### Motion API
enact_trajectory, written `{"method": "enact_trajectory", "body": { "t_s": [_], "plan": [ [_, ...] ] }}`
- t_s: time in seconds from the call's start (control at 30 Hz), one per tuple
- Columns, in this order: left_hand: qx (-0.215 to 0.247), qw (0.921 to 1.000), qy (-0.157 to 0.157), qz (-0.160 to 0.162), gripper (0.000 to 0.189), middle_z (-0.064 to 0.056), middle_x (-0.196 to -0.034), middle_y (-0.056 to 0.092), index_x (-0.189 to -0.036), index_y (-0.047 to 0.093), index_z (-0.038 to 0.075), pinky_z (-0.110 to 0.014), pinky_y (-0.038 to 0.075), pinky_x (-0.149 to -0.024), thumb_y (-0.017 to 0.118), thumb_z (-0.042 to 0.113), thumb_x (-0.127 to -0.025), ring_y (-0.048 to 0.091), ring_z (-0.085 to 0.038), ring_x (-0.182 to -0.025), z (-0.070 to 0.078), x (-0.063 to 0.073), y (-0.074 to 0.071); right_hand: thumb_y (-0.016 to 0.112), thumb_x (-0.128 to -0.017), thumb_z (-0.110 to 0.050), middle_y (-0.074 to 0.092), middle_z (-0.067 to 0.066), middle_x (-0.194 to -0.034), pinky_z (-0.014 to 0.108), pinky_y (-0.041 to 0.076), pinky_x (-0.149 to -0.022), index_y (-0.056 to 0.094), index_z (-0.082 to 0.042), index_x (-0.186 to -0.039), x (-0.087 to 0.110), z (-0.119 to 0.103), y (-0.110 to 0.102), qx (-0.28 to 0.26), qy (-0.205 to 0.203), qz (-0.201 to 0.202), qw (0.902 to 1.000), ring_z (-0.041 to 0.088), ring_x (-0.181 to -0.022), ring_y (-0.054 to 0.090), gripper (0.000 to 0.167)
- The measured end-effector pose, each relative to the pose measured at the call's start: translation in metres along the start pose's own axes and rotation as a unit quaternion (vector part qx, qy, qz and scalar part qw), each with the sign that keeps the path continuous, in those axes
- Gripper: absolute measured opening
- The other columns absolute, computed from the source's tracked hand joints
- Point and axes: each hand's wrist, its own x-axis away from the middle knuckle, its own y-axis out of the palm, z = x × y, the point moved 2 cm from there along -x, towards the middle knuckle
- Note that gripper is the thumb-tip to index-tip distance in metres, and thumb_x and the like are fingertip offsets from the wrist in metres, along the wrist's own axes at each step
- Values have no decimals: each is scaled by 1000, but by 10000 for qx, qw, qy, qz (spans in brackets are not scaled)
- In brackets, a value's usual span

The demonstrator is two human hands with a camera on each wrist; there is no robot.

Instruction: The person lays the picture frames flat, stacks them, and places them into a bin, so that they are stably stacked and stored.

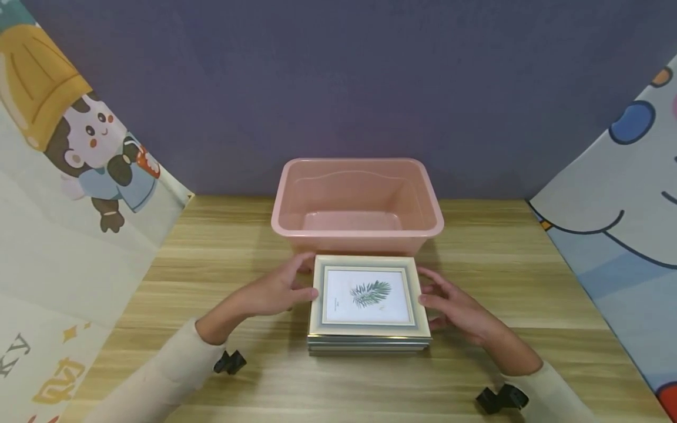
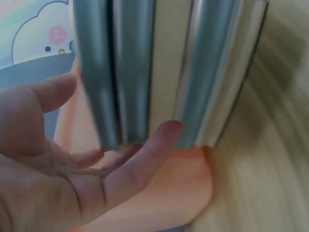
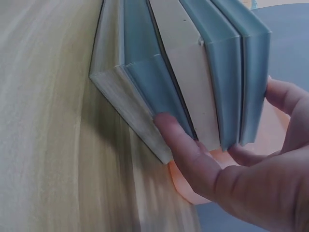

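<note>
In the head view, a stack of several picture frames lies on the wooden table, edges roughly lined up. The top picture frame has a pale border around a green leaf print. My left hand is at the stack's left side, thumb at the top edge. At the opposite side is my right hand, thumb also near the top edge. Blue-green and cream frame edges show in the left wrist view, a fingertip against them. One finger touches the stack's side in the right wrist view. Both hands' fingers look extended, only slightly bent.
A pink plastic bin stands right behind the stack, with nothing visible inside. Beyond it rises a dark blue-grey wall. Cartoon-printed panels flank the wood-grain table on the left and right.
</note>
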Motion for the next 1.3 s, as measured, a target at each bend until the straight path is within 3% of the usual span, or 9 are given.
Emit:
{"method": "enact_trajectory", "body": {
  "t_s": [0.1,0.23,0.37,0.5,0.77,1.07,1.3],
  "plan": [
    [446,9982,-350,-193,87,-28,-156,33,-163,5,14,-49,62,-77,63,33,-101,58,-44,-125,-10,-2,4,55,-105,-26,37,34,-148,49,60,-85,3,-9,-164,0,2,-1,-91,120,-198,9997,21,-105,66,80],
    [1056,9908,-745,-405,89,-28,-152,38,-164,2,10,-51,63,-76,61,37,-102,53,-46,-129,-21,-5,9,51,-106,-28,51,21,-141,50,60,-87,-4,-8,-164,0,5,-3,-306,238,-518,9979,21,-109,66,82],
    [1654,9791,-1015,-616,88,-30,-157,33,-164,1,11,-53,62,-78,57,41,-103,46,-50,-136,-30,-6,14,49,-107,-28,60,6,-132,50,59,-90,-7,-9,-163,0,6,-4,-684,320,-737,9944,21,-112,66,82],
    [2205,9633,-1232,-904,86,-33,-162,23,-163,2,13,-56,61,-79,54,46,-104,44,-53,-137,-38,-5,19,47,-108,-29,65,1,-127,49,58,-92,-11,-9,-163,0,9,-4,-1016,388,-976,9893,19,-113,65,82],
    [2842,9447,-1258,-1047,86,-34,-163,16,-162,3,14,-62,57,-88,56,46,-102,34,-58,-142,-43,-6,22,46,-108,-31,67,3,-125,49,56,-96,-12,-4,-162,-2,10,-7,-1051,531,-1127,9866,20,-115,64,83],
    [3174,9353,-1141,-1067,87,-38,-161,18,-161,0,13,-63,50,-102,57,42,-103,34,-61,-141,-46,-8,24,42,-110,-27,65,3,-129,51,55,-97,-9,-1,-161,-6,13,-8,-1299,363,-1396,9810,21,-119,63,77],
    [3287,9337,-1181,-796,88,-41,-158,22,-160,6,11,-68,45,-105,62,42,-100,40,-62,-136,-50,-9,26,41,-111,-27,65,0,-130,50,54,-99,-14,-2,-160,-6,18,-5,-1660,268,-1506,9742,20,-120,63,78]
  ]
}}
